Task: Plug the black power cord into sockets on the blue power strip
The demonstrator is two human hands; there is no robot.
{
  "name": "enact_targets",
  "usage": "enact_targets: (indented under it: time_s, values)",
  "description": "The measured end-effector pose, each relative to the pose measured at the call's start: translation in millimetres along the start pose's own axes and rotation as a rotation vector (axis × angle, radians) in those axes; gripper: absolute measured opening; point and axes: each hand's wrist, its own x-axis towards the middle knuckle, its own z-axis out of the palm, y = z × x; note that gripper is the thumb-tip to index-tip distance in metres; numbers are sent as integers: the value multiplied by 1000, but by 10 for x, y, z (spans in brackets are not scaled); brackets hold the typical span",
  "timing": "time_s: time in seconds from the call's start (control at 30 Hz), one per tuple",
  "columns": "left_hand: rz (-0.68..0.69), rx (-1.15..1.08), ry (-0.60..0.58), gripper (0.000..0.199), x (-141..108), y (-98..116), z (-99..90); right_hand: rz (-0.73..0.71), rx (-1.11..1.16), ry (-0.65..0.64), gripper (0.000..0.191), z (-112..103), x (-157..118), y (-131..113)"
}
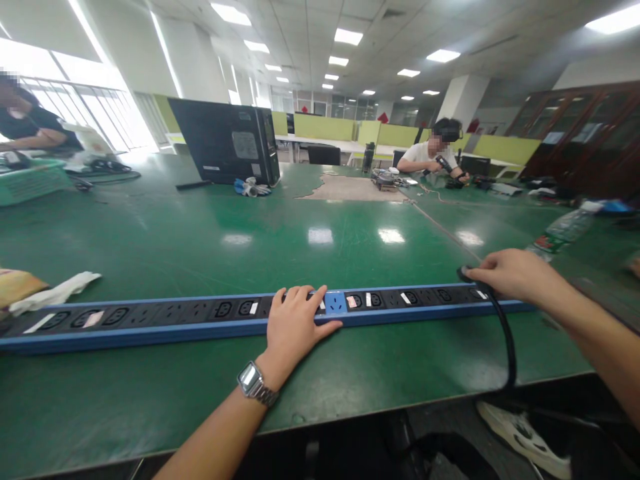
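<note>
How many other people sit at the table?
2: one person at the far left edge, another person at the far right side. More may be hidden behind the monitor.

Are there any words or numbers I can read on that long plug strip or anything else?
None can be read.
Power strip: white stickers, too small and blurred.
Computer case: grey label, blurred.
Bottle: label blurred.
Watch on the left hand: face glares.
</note>
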Motion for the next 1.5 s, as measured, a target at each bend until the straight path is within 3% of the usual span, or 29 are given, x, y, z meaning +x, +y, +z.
enact_targets:
  time_s: [0.13, 0.23, 0.33, 0.5, 0.73, 0.87, 0.97, 1.07, 1.13, 1.27, 1.4, 1.5]
  values:
    - [2, 0, 16, 64, 6, 2, 2, -166, 200, -153, 44, -120, -272, -565]
    - [2, -5, 13, 63, 3, 4, -2, -268, 241, -231, 41, 32, -356, -937]
    - [-3, -11, 2, 65, -2, 7, -11, -306, 225, -267, 38, 194, -311, -1099]
    - [-20, -16, -13, 65, 0, 17, -24, -356, 114, -232, 36, 276, -219, -1119]
    - [-25, -29, -28, 66, 14, 21, -28, -375, -6, -159, 33, 375, -308, -1157]
    - [-21, -63, -37, 63, -1, 35, -61, -424, 87, -190, 44, 414, -275, -1047]
    - [36, -150, -49, 62, 36, 193, -65, -363, 264, -71, 54, 529, -170, -870]
    - [114, -292, -66, 64, 172, 522, 4, -215, 382, 170, 49, 763, -79, -716]
    - [156, -371, -67, 66, 305, 778, 89, -166, 411, 251, 48, 921, -57, -670]
    - [181, -366, -89, 40, 533, 1137, 261, -87, 378, 325, 54, 1074, -83, -707]
    - [166, -448, -42, 32, 639, 1203, 283, -53, 292, 329, 54, 1070, -114, -778]
    - [83, -632, 178, 34, 685, 1059, 148, -50, 258, 331, 52, 1067, -119, -793]
